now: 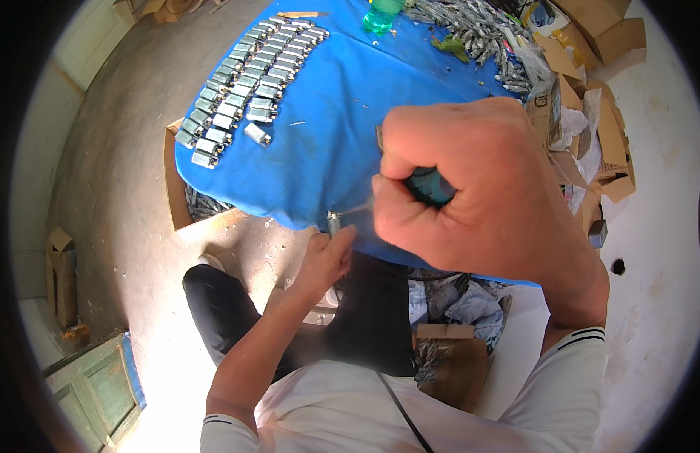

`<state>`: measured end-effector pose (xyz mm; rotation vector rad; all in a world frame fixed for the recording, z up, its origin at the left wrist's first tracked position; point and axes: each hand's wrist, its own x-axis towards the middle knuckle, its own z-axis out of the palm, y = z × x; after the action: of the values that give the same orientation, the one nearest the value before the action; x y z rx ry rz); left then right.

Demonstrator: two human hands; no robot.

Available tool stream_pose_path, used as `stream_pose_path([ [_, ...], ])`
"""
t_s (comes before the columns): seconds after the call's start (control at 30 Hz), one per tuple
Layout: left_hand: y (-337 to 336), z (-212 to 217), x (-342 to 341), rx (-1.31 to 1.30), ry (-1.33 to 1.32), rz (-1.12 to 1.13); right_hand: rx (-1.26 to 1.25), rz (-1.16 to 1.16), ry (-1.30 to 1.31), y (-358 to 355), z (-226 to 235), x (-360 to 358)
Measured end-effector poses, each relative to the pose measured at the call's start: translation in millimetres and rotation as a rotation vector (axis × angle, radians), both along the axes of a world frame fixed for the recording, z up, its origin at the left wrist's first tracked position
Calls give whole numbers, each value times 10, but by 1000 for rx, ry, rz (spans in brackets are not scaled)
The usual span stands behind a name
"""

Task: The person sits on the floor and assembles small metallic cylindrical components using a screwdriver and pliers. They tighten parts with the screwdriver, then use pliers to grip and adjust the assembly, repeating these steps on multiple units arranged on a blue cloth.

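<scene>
While my left fingers (339,248) are pinching a metal part (334,222) at the table's (304,174) six o'clock edge, the tool (433,187) my right fingers (410,230) are gripping could be slipping if pushed sideways.

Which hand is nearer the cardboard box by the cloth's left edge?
Left. The left hand is right of the box; the right hand is much farther right.

A small workshop is showing: metal-cased parts (244,90) are lining the left edge of the table (320,151) in rows, loose metal pieces (482,34) are lying heaped at its far right corner, cardboard boxes (615,141) are crowding its right edge.
</scene>
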<state>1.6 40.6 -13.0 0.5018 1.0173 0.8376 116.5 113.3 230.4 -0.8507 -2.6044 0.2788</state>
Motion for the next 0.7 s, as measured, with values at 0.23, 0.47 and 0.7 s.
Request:
stream_pose_path([
  [0.23, -27, 127, -26, 58, 41, -50, -65, -14, 103, 54, -54, 176],
  [0.47, -32, -87, -25, -19, 55, -29, -26, 53, 64, 85, -35, 55],
  [0.7, -27, -593, 50, 887, 500, -11, 64, 133, 89, 225, -117, -187],
])
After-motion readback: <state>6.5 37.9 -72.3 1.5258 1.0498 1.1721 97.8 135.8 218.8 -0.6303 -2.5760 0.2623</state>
